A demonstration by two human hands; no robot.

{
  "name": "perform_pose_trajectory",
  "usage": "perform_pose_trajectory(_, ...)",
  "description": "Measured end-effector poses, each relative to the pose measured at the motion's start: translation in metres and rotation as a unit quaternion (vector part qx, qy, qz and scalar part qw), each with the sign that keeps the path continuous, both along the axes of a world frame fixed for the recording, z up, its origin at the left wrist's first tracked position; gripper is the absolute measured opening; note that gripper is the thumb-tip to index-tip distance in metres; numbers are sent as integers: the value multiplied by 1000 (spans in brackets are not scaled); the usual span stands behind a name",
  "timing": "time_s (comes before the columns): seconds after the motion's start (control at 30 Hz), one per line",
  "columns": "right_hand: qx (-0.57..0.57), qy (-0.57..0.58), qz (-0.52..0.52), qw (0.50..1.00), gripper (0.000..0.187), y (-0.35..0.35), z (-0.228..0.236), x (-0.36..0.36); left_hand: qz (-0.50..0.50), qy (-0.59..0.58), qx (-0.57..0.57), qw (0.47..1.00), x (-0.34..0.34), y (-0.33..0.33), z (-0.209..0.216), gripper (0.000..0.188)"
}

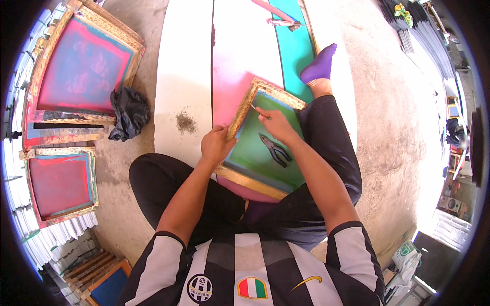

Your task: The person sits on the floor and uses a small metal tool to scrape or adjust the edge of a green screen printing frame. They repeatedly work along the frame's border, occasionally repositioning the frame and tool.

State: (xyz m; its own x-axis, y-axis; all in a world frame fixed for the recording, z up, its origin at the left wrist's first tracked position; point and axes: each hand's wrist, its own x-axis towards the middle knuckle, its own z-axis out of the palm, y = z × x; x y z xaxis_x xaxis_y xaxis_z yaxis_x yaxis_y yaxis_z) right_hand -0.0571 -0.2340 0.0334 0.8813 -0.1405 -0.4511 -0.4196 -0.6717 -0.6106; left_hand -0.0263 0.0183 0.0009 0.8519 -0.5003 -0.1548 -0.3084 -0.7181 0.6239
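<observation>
A wooden screen-printing frame (270,91) with green mesh (255,140) lies tilted across my lap. My left hand (217,145) is closed round its left wooden bar, thumb on the inner side. Over the mesh, near the upper left inner edge, my right hand (275,125) pinches something small, thin and light-coloured (252,106). Its tip meets the wood, and my fingers hide the rest. Dark-handled pliers (275,150) rest on the mesh, just left of my right forearm, jaws toward the upper left.
White, pink and teal boards (297,56) lie under the frame, with a utility knife (282,23) at the far end. Other printing frames (130,43) and a black plastic bag (129,113) stand at left. Dark specks (186,122) dot the white board. My purple-socked foot (320,64) rests at right.
</observation>
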Motion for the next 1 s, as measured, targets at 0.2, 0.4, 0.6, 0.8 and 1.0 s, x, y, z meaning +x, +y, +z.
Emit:
perform_pose_trajectory(0.2,-156,-102,59,981,52,-4,-29,-17,7,-4,-19,1000,0,2,-2,52)
perform_pose_trajectory(0.4,183,79,-154,968,45,2,-9,-3,12,5,-1,1000,1,8,-1,53)
perform_pose_trajectory(0.6,20,-159,-23,987,44,-14,-53,-16,0,-3,-4,1000,1,2,-5,53)
perform_pose_trajectory(0.8,348,210,-249,879,46,-4,21,6,21,15,5,1000,1,2,0,53)
perform_pose_trajectory(1.0,-71,-61,-40,995,46,4,11,-5,38,11,-7,999,-3,1,-1,53)
